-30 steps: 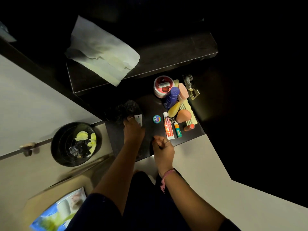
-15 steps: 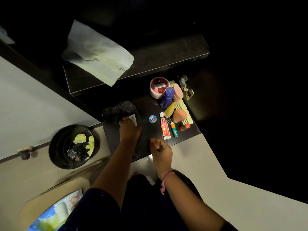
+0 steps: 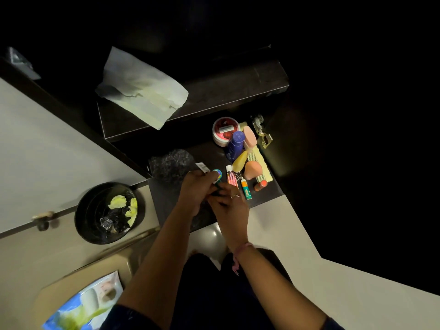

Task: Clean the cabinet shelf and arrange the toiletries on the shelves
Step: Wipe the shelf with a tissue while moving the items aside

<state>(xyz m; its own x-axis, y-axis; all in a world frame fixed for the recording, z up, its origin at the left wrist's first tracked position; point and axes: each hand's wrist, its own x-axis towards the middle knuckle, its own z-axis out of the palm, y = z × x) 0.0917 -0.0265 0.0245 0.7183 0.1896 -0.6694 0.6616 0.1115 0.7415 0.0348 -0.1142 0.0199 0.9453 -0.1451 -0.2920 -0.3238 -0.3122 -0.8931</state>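
Note:
Both my hands meet over the front of the dark lower shelf (image 3: 164, 198). My left hand (image 3: 197, 190) is curled round a small dark item (image 3: 220, 192), and the fingertips of my right hand (image 3: 232, 207) touch it too. A small round blue tin (image 3: 217, 173) lies just beyond my left fingers. To the right stand a red-lidded jar (image 3: 223, 131), a purple bottle (image 3: 235, 146), a cream comb (image 3: 260, 163), a red-and-white tube (image 3: 232, 179) and a small green-and-orange tube (image 3: 245, 191). A pale cloth (image 3: 142, 94) hangs over the upper shelf (image 3: 226, 96).
A black mesh bundle (image 3: 171, 163) with a white tag lies at the shelf's left. A black bin (image 3: 109, 213) holding scraps stands on the floor to the left, below the open white cabinet door (image 3: 47, 151). A metal hinge (image 3: 262, 132) is at the right.
My left hand has left the mesh bundle and moved right to join my right hand, which has reached forward over the shelf. The view has shifted slightly.

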